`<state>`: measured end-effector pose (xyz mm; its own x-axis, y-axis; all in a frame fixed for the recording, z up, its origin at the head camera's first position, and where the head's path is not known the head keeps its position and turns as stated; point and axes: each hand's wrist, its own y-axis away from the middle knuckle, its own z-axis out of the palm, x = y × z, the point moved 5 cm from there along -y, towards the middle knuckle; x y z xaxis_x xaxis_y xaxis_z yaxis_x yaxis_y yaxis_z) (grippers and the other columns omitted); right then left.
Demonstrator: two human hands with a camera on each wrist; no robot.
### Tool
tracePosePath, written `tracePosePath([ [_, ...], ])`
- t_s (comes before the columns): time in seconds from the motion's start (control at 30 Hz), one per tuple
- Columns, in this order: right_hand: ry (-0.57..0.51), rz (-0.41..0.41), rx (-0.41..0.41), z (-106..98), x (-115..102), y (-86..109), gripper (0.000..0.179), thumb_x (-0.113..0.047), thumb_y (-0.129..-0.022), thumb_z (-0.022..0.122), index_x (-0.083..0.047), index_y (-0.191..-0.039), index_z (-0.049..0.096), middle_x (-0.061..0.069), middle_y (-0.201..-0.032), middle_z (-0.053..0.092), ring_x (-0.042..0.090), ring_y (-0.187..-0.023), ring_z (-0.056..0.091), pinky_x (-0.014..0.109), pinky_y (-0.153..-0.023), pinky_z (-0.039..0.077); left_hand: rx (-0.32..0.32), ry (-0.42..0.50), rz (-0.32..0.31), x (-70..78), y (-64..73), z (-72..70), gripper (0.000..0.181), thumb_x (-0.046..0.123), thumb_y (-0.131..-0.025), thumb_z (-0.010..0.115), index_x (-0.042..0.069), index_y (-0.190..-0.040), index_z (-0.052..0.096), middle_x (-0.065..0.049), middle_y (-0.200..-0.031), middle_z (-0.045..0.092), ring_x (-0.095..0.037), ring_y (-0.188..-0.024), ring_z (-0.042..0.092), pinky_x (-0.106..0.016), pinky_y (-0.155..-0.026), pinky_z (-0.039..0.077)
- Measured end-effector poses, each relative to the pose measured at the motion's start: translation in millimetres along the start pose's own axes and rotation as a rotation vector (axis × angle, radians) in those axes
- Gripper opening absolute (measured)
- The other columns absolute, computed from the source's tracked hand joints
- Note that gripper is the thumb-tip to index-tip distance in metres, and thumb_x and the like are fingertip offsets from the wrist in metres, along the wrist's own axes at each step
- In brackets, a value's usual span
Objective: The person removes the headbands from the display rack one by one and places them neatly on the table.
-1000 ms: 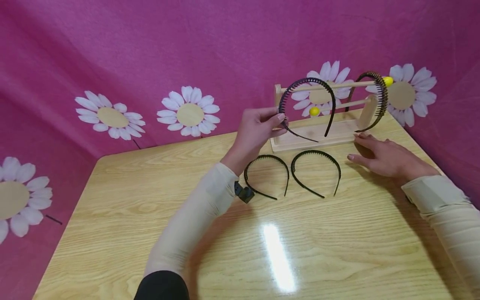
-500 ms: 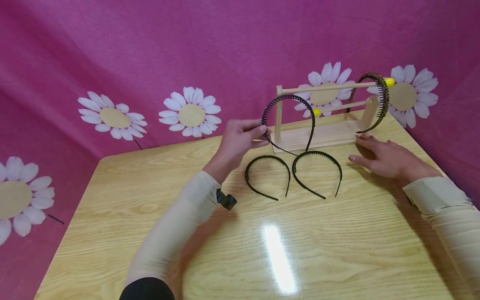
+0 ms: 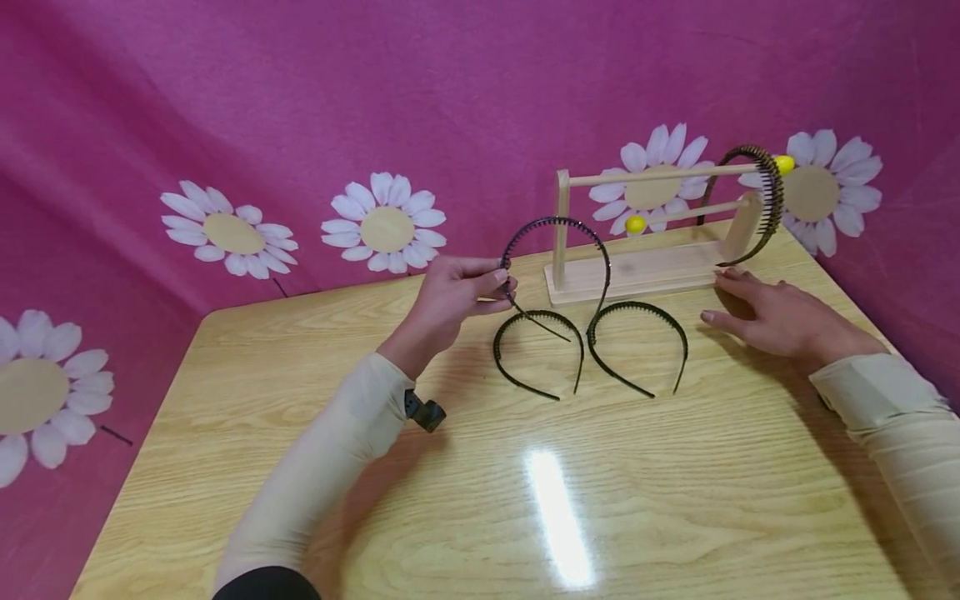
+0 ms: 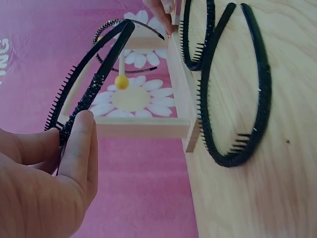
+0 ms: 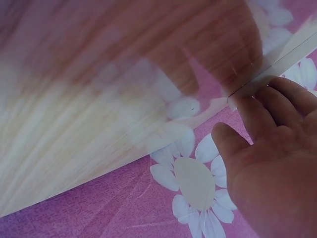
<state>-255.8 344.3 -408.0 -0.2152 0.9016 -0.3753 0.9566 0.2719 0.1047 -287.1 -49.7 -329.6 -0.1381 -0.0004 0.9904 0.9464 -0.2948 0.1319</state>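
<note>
My left hand (image 3: 450,304) pinches a black toothed headband (image 3: 556,221) by one side, held up in front of the wooden rack's left post. In the left wrist view its glittery outer band (image 4: 89,94) shows between thumb and fingers. On the table below lie two more black headbands, the left one (image 3: 498,367) and the right one (image 3: 686,342), side by side. My right hand (image 3: 783,317) rests palm down, fingertips at the right front corner of the wooden rack (image 3: 645,271). A brownish toothed headband (image 3: 772,200) hangs on the rack's upper bar, near its right end.
The rack has two horizontal rods, each tipped with a yellow knob, the lower one (image 3: 635,223) and the upper one (image 3: 784,164). A pink cloth with white daisies (image 3: 386,228) hangs behind the wooden table (image 3: 300,467).
My left hand has drawn the black headband left and down, away from the rack's bars towards the table. The right hand stays at the rack's base.
</note>
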Motion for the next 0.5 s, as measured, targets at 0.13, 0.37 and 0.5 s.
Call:
tracePosePath([
  [0.13,-0.002,-0.009,-0.002,0,0,-0.5,0.082,-0.054,-0.099,0.055,0.0,-0.156,0.031,0.028,-0.159,0.024,0.058,-0.132,0.036,0.068,-0.109,0.023,0.022,-0.009,-0.01,-4.7,1.9,-11.5,0.029,-0.002,-0.099,0.061,-0.008,-0.128,0.064,-0.022,-0.104,0.07,-0.025,-0.094,0.07,-0.036,-0.083,0.059],
  [0.37,-0.009,-0.014,0.003,0,0,-1.0,0.081,-0.053,-0.1,0.055,0.001,-0.155,0.031,0.029,-0.159,0.023,0.056,-0.133,0.037,0.069,-0.112,0.017,0.062,-0.01,-0.041,-12.1,5.6,-31.0,0.027,-0.002,-0.099,0.061,-0.009,-0.125,0.066,-0.021,-0.101,0.071,-0.021,-0.086,0.071,-0.036,-0.082,0.059],
  [0.5,-0.013,-0.017,0.008,1,-2,-1.2,0.081,-0.053,-0.1,0.055,0.002,-0.155,0.032,0.03,-0.158,0.024,0.056,-0.133,0.037,0.07,-0.112,0.016,0.076,-0.009,-0.057,-17.2,9.4,-40.4,0.026,-0.003,-0.099,0.061,-0.012,-0.122,0.066,-0.022,-0.099,0.071,-0.022,-0.088,0.071,-0.037,-0.082,0.059],
])
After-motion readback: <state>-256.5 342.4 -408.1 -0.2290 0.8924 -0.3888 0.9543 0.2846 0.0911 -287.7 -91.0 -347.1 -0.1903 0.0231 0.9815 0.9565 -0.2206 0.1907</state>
